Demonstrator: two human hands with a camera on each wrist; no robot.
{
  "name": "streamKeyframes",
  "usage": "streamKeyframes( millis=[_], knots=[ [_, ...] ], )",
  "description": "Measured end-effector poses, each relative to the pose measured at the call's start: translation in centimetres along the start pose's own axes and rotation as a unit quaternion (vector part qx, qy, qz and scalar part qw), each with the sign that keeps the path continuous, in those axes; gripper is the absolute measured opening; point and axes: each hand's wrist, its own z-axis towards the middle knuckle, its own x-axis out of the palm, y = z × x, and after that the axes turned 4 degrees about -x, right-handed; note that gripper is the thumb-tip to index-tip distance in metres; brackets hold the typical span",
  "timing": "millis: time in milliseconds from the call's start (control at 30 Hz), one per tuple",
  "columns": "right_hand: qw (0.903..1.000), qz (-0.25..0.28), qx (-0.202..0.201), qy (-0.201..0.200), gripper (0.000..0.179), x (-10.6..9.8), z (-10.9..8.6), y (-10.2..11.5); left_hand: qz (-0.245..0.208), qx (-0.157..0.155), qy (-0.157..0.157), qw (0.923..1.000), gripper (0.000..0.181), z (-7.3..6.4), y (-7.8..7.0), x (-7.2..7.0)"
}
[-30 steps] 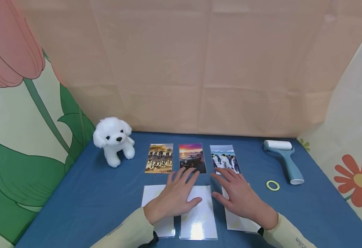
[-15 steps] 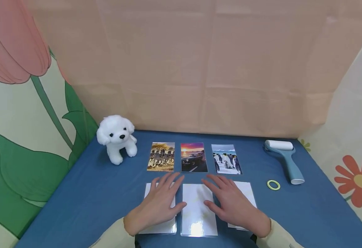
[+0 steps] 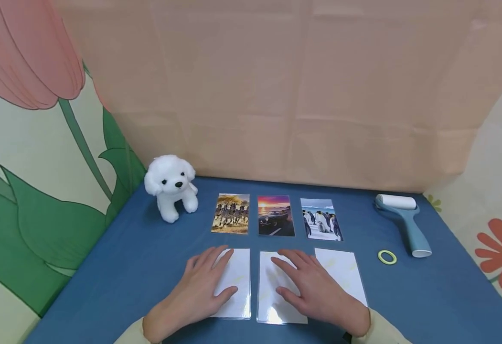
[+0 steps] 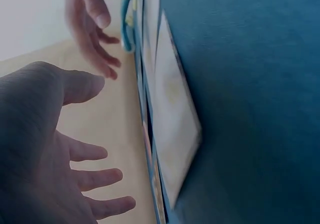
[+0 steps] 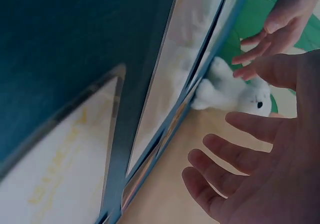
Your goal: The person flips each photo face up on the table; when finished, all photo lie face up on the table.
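Left grip (image 3: 200, 285) and right grip (image 3: 318, 290) hover, fingers (image 4: 100, 179) apart.

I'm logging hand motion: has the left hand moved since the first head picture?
Yes. In the head view, the left hand has moved left and down: it overlapped the car photo; now it shows below and left of that photo.

Makeshift studio — tulip-print wall (image 3: 40, 129), brown backdrop (image 3: 293, 95)
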Motion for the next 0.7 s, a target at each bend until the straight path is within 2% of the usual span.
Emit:
streamKeyframes(
  millis=[267,533,700],
  knots=[
    [0.9996,0.0,-0.02,0.018,0.059,0.8,0.3,1.1,0.007,-0.02,0.022,0.9996,0.07,-1.8,0.7,-0.1],
    [0.9985,0.001,-0.042,0.035,0.06,1.4,1.0,2.3,-0.01,-0.034,0.019,0.9992,0.065,-3.3,1.5,0.1],
    [0.9974,-0.005,-0.061,0.037,0.059,1.7,1.7,2.7,-0.007,-0.053,0.021,0.9983,0.064,-3.9,1.7,0.1]
  ],
)
